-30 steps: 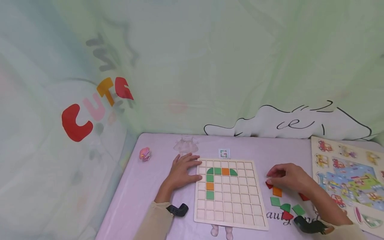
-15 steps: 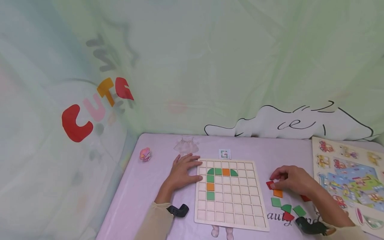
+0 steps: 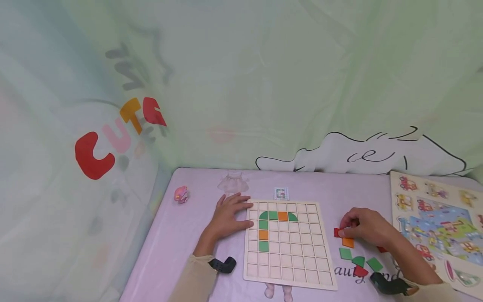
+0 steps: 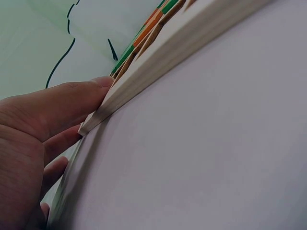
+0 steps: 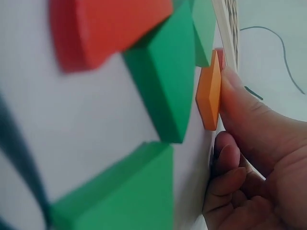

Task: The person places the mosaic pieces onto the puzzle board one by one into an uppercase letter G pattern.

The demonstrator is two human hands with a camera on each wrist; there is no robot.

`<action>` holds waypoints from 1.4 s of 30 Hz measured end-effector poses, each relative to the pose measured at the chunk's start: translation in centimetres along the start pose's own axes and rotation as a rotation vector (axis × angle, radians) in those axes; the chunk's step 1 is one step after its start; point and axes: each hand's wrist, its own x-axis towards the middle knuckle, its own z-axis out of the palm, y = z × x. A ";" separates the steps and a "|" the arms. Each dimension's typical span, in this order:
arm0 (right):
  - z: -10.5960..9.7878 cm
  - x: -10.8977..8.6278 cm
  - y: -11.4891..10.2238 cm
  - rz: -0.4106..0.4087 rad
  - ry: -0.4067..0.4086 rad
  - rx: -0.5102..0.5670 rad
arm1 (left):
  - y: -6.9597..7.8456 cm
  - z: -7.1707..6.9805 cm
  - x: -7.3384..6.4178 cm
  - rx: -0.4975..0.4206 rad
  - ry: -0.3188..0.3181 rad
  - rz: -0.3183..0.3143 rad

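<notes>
Right hand pinches a red tile beside the grid board

A pale green printed curtain rises behind a lilac-covered table. At the far right of the table lies a picture board, cut off by the edge of the head view. Left of it, well apart, lies the wooden grid board. The left hand rests against that board's left edge, its grip wide, fingers spread and thumb touching the rim. The right hand has a narrow grip, thumb and bent fingers on the red tile (whether it touches the table, I cannot tell). Smaller things follow: a pink toy near the table's left edge, then a pattern card just beyond the grid board. Seven green and orange tiles sit in the grid, four in a row and three below the leftmost. Just beside the red tile lies an orange tile; nearer the person are a green square, a rounded green tile and a rounded red one
</notes>
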 end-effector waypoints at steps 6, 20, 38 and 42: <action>0.0 0.0 -0.1 -0.004 -0.013 -0.007 | 0.0 -0.1 0.0 -0.004 0.001 -0.001; 0.2 -0.1 -0.3 -0.019 -0.066 0.060 | -0.1 -0.1 -0.1 -0.004 -0.006 -0.008; -0.5 0.0 -0.9 -0.036 -0.156 0.213 | 0.3 -0.3 -0.1 0.003 -0.007 -0.005; 0.0 0.1 -2.0 -0.031 -0.139 0.226 | 0.3 -0.3 0.0 0.004 -0.012 -0.009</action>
